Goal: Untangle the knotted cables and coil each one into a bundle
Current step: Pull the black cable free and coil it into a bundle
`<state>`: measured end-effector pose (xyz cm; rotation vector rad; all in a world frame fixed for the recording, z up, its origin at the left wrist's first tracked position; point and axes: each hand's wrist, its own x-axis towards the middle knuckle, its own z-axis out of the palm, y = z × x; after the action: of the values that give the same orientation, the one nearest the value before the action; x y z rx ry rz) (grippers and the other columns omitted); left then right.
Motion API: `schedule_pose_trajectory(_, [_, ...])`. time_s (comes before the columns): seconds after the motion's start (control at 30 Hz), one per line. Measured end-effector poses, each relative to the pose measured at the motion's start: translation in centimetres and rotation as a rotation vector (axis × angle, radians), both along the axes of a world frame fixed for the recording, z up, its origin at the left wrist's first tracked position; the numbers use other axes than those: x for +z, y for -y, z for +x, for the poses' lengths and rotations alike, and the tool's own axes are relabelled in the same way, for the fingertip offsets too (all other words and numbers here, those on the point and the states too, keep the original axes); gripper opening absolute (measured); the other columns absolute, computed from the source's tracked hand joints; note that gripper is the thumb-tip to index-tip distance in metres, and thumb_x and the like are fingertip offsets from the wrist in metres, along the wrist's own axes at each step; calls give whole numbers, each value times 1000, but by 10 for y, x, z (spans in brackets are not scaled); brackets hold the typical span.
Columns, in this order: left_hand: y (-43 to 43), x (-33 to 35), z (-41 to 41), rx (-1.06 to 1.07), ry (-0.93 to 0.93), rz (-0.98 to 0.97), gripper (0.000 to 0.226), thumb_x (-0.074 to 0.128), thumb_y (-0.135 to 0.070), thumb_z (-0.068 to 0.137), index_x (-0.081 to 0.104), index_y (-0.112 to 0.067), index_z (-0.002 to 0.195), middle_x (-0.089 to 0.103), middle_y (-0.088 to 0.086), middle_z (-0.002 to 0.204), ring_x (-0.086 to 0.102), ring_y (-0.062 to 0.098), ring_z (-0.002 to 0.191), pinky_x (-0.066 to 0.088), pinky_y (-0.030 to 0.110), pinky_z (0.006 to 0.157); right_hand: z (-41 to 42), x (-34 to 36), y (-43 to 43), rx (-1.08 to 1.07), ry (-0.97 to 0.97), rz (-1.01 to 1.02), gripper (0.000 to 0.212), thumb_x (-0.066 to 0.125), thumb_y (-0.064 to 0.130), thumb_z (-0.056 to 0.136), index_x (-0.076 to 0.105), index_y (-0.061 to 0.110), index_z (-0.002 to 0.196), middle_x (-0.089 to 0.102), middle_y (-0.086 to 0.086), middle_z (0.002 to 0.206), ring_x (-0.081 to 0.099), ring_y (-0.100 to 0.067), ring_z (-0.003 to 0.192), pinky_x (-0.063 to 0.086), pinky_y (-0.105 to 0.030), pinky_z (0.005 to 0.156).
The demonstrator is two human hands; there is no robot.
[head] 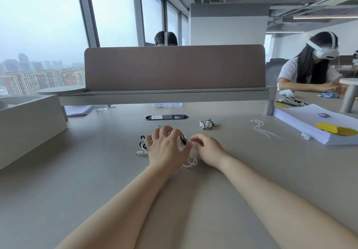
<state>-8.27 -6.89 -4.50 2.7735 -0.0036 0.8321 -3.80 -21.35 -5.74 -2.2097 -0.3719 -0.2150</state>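
Observation:
A tangle of white and black cables [190,160] lies on the grey desk [96,171] under both hands. My left hand [166,148] rests over the tangle with fingers curled around the cables, a dark connector showing at its fingertips. A white plug [139,153] sticks out to its left. My right hand [208,150] sits just right of the tangle, fingers bent and pinching a strand. Farther back lies a coiled black-and-white bundle [206,124]. Much of the tangle is hidden beneath my hands.
Two white cable ties [264,129] lie to the right. A paper stack [317,126] with yellow pieces sits at the far right. A cable port [166,117] is set in the desk before a brown divider [174,67]. A grey box [29,126] stands left. Another person works at the right.

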Motion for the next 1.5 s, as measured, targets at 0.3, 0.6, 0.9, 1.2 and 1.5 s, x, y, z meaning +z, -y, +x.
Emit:
schedule_pose_trajectory(0.3, [-3,-6,13,-232,-265,-21,42,55,-62,80,59,-36,113,53,-9,126,42,17,125,22,34,106,7,4,0,-206,25,-293,41,57,48,87,52,32,124,60,3,123,46,-23,122,38,-34,100])
schedule_pose_trajectory(0.6, [-15,-5,21,-156,-133,-86,18,51,-27,84,57,-33,99,64,-13,104,51,12,112,14,32,110,14,8,7,-374,80,-26,18,59,26,89,63,26,106,68,7,106,57,-20,108,42,-33,92])
schedule_pose_trajectory(0.9, [-19,-2,21,-64,-194,-232,56,58,-38,83,38,-38,134,39,-6,141,44,17,126,28,36,104,-11,21,11,-164,33,607,17,57,7,87,64,18,76,57,3,71,49,-8,65,38,-9,57])
schedule_pose_trajectory(1.2, [-11,-2,24,-27,-335,18,40,43,-52,92,49,-47,130,40,-2,143,31,16,138,22,41,109,-22,18,-1,135,-112,439,8,61,0,86,62,8,85,59,6,53,53,-21,41,44,-24,53])
schedule_pose_trajectory(1.5, [-11,-2,21,-77,-239,-187,36,46,-22,91,51,-32,125,45,0,136,52,23,117,36,37,98,-15,12,-4,58,6,310,17,60,25,92,61,15,79,63,2,65,57,-8,60,47,-27,70])
